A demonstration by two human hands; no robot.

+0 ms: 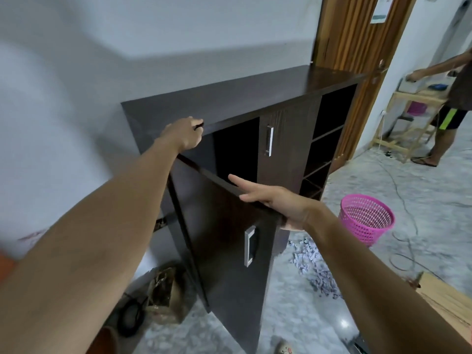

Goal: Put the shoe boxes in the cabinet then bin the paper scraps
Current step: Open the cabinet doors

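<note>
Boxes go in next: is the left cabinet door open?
Open: left door swung outward, dark compartment exposed behind it, right hand on its top edge.

The open door [222,241] jutted before the cabinet [229,98], its left compartment [235,149] clear behind. The shut middle door [291,154] blocked its bay; the right shelves [323,152] stood open.

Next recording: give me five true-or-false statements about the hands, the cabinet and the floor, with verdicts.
1. The cabinet's near door stands open. True.
2. The right hand grips the door's handle. False: it rests, fingers straight, on the door's top edge.
3. The paper scraps lie on the floor. True.
4. The pink basket lies tipped over. False: it stands upright.
5. The left hand holds a shoe box. False: it grips the cabinet's top edge.
</note>
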